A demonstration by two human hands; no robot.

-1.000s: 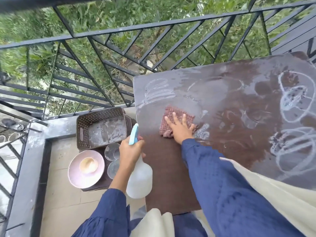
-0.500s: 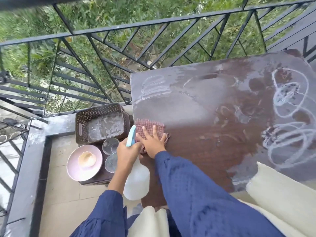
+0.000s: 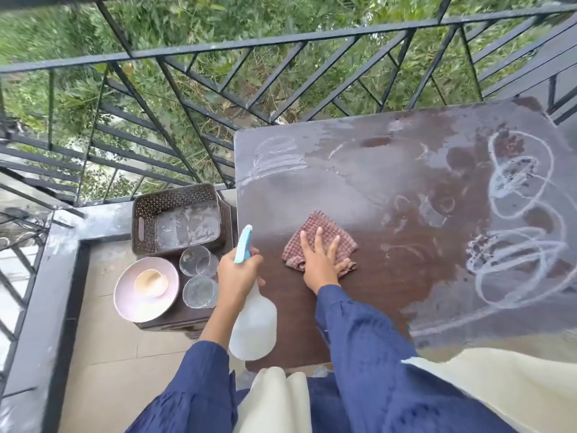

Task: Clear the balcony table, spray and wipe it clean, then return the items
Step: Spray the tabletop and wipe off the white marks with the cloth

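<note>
The dark brown balcony table [image 3: 390, 170] is wet, with white soapy streaks and swirls across its far and right parts. My right hand [image 3: 318, 260] lies flat, fingers spread, on a red checked cloth [image 3: 324, 232] near the table's left front. My left hand [image 3: 237, 270] grips the neck of a white spray bottle [image 3: 254, 323] with a light blue trigger, held just off the table's left edge. The strip of table in front of the cloth looks dark and free of streaks.
Left of the table, a low dark stand [image 3: 175, 321] carries a brown perforated basket [image 3: 175, 220], two clear glasses [image 3: 198, 260], and a pink plate [image 3: 125, 300] with a small bowl on it. A black metal railing [image 3: 218, 48] borders the balcony, greenery beyond.
My right hand slid the cloth to the table's left edge and then back right toward the middle. The left hand has kept the spray bottle in about the same place.
</note>
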